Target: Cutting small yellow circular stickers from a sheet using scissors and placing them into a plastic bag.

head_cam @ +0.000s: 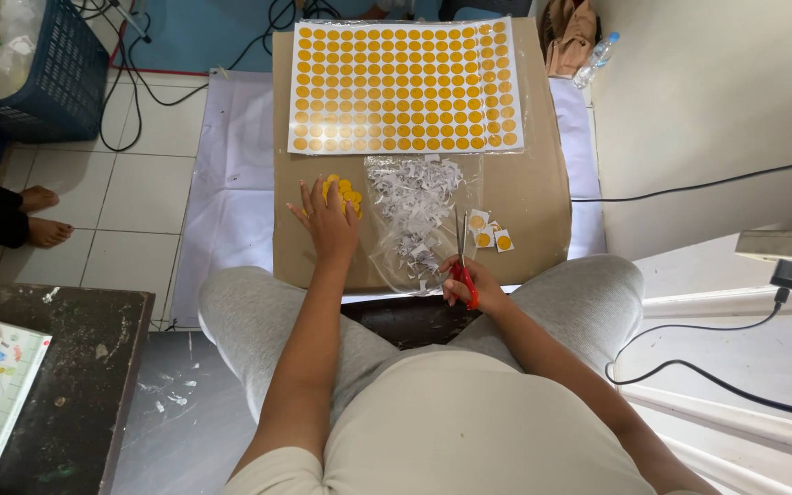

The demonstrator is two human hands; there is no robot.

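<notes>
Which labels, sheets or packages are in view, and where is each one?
Sheet of round orange stickers: far end of brown cardboard, rectangular, white backing.
Cut orange stickers pile: under left hand.
Small cut white squares with orange dots: beside scissors.
Clear plastic bottle: floor, top right.

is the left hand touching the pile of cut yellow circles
Touching. The head view shows the left hand lying flat on the pile of yellow circles, its fingers covering part of it with no gap visible.

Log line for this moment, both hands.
left hand: on yellow cutouts | right hand: holds scissors, blades over scraps bag | sticker sheet: on cardboard
</notes>
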